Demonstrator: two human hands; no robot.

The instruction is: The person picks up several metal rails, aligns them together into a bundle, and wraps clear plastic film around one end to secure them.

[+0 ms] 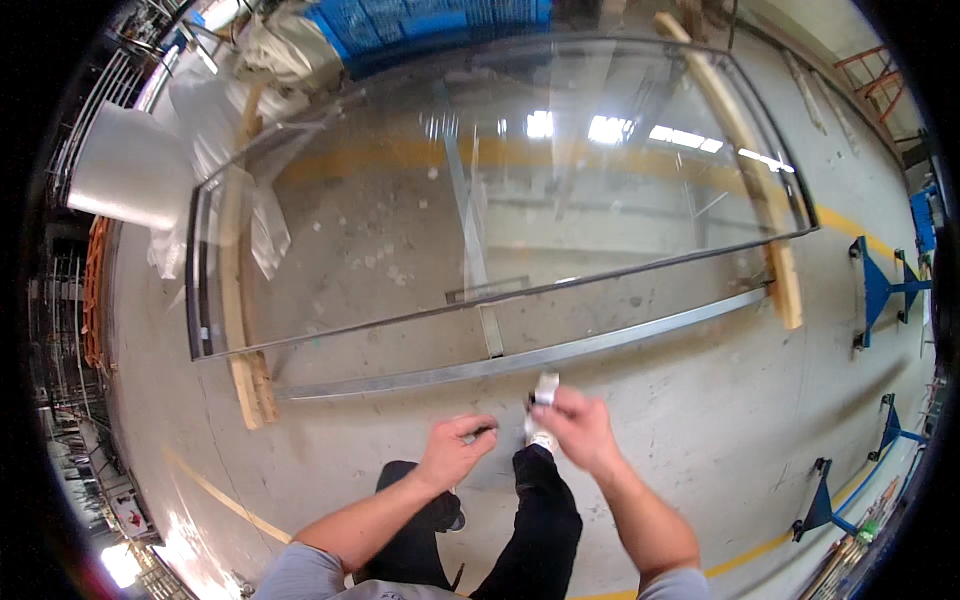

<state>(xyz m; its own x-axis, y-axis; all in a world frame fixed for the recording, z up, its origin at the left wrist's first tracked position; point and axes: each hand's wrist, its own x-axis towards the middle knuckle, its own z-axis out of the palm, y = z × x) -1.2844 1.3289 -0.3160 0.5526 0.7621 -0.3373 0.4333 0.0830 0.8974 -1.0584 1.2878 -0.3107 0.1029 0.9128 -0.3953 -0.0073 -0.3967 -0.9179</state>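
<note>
A large glass panel (pixel 400 230) with a dark edge lies flat in front of me, raised on two wooden beams. My left hand (pixel 460 448) is closed, its fingertips pinched around something small and dark that I cannot make out. To its right, my right hand (pixel 582 428) pinches a small white piece (pixel 547 385) with a dark spot beside it; its kind is not clear. Both hands are on the near side of the panel, apart from it and from each other, above my legs and feet.
Under the panel runs a metal frame (pixel 540 352), its front bar nearest me. The wooden beams (pixel 785 285) stick out past the glass. Bubble wrap rolls (pixel 130 165) stand at the left, a blue crate (pixel 430 22) at the back. Blue wheeled stands (pixel 876 290) are on the right.
</note>
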